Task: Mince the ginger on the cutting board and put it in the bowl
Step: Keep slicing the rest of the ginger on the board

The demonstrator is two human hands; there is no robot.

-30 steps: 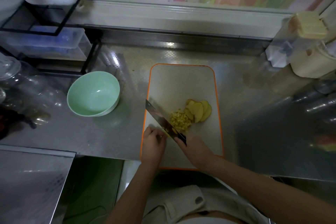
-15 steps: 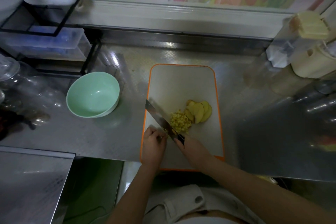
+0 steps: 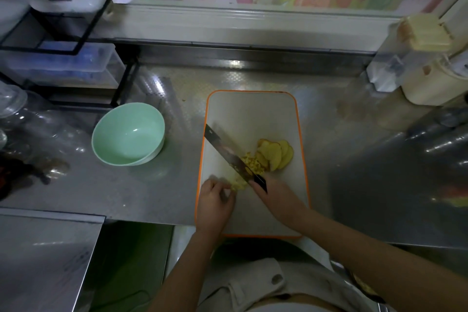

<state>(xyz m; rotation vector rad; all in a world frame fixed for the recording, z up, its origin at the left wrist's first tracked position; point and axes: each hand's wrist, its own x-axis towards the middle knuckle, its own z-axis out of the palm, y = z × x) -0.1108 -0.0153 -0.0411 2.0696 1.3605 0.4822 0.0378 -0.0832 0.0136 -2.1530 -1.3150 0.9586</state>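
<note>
Right grip (image 3: 274,195) curls round the knife (image 3: 228,153), hiding most of its handle. Left grip (image 3: 215,197) pinches blurred ginger (image 3: 238,184); the blade covers part of the mince (image 3: 254,164).

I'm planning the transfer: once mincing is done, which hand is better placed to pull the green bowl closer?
Likely left. The bowl sits left of the cutting board, on the side of the left hand, while the right hand grips the knife across the ginger.
</note>
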